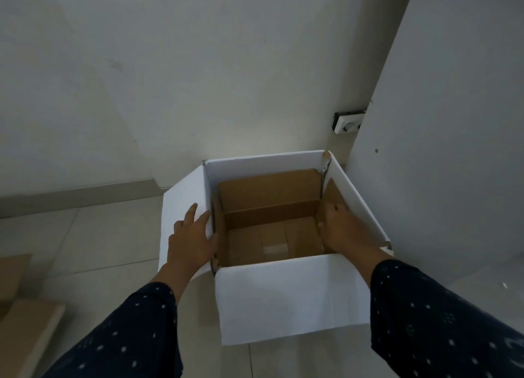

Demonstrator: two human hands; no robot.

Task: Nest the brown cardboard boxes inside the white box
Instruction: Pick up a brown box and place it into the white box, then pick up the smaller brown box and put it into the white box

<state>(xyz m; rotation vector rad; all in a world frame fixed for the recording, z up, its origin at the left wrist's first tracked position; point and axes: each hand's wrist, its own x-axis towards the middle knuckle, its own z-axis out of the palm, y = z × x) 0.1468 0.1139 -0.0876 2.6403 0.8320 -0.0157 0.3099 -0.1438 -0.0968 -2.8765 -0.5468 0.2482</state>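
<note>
A white box (289, 295) stands open on the tiled floor against the wall. Inside it sits a brown cardboard box (269, 190), open at the top, its flaps upright against the white walls and tape showing on its bottom. My left hand (192, 241) lies flat, fingers spread, on the white box's left flap, its thumb side at the brown box's left edge. My right hand (343, 230) reaches into the box on the right side, fingers curled over the brown box's right flap; whether it grips the flap is unclear.
More brown cardboard (25, 329) lies on the floor at the lower left. A white wall socket (347, 122) sits low on the wall behind the box. A white panel (439, 151) stands close on the right.
</note>
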